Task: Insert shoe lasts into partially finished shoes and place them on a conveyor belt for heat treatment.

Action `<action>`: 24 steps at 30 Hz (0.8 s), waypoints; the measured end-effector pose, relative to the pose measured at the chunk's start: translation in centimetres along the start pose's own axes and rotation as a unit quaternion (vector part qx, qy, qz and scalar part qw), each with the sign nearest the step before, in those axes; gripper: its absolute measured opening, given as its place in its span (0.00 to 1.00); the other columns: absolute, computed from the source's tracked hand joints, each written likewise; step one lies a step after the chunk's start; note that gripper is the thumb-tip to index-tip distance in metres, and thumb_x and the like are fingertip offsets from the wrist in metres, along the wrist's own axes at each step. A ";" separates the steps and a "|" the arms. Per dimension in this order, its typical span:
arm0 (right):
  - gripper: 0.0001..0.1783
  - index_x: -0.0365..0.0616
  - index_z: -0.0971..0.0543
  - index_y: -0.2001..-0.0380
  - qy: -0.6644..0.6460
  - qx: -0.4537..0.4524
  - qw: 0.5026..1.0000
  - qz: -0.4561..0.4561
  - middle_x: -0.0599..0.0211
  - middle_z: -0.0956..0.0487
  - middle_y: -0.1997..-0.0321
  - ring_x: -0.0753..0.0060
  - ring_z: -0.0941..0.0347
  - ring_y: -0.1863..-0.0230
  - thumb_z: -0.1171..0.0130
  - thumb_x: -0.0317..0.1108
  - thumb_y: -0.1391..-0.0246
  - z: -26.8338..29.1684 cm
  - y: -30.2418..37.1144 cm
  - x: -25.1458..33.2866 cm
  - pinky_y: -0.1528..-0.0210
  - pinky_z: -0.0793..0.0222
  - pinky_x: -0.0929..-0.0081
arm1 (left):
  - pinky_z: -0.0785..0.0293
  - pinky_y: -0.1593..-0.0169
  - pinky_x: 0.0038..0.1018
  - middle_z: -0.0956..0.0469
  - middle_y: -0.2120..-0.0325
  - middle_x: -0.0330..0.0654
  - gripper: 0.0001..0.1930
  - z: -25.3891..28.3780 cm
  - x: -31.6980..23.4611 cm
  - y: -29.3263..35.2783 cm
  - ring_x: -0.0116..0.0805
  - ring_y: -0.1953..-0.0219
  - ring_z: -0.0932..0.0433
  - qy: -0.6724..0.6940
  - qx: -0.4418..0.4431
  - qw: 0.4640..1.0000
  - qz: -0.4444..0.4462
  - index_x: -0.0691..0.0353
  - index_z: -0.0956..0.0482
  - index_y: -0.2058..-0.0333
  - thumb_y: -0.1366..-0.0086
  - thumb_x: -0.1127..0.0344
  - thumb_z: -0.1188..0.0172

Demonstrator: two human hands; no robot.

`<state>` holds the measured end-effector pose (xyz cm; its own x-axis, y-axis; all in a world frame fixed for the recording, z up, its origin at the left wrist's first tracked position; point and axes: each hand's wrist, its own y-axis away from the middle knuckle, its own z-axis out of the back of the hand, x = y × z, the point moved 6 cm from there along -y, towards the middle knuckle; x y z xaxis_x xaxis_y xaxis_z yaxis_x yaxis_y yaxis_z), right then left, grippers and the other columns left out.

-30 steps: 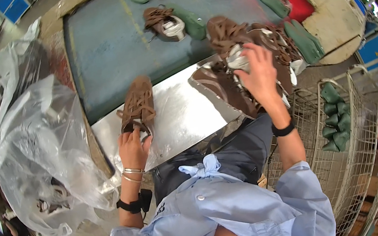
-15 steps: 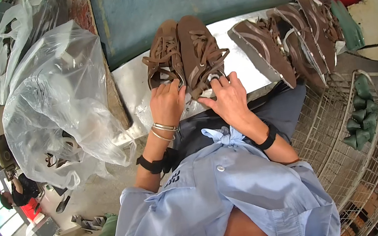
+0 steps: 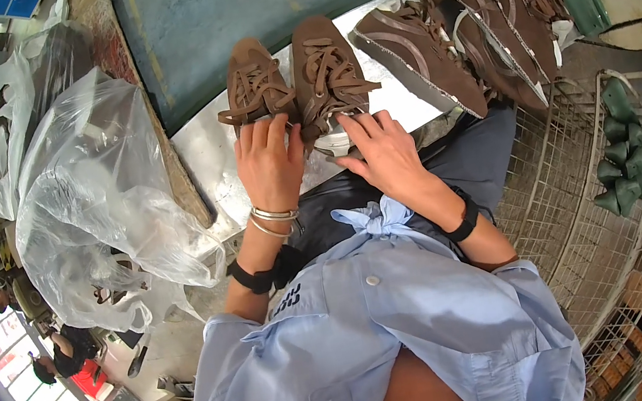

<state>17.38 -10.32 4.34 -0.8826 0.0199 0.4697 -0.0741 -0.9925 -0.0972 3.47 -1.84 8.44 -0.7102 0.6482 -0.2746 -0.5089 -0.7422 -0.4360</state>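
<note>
Left shoe (image 3: 246,74) at eleven o'clock, right shoe (image 3: 320,53) at twelve. My left hand (image 3: 269,162) and right hand (image 3: 386,152) touch their heel ends; can't tell whether pinching. Probably light, soft; I'd grasp heels.

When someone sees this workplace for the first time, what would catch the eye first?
Probably the two brown laced shoes side by side near the centre, with the left hand and right hand at their near ends. Next may come the big clear plastic bag at left and the green forms by the wire cart at right.
</note>
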 end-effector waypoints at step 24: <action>0.31 0.40 0.32 0.42 -0.137 -0.033 0.990 -0.007 0.60 0.29 0.50 0.53 0.27 0.57 0.37 0.27 0.51 -0.9 1.9 -1.1 0.54 0.28 0.61 | 0.25 0.72 0.36 0.22 0.83 0.48 0.15 -4.4 -2.0 -6.4 0.46 0.79 0.20 0.099 0.295 0.942 -0.125 0.62 0.18 0.73 0.39 0.55 0.41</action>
<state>17.77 -12.12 2.89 -0.7232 -0.0094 0.6906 -0.1231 -0.9821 -0.1423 10.33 2.39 8.02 -0.4569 0.7907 -0.4073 -0.8718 -0.4891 0.0285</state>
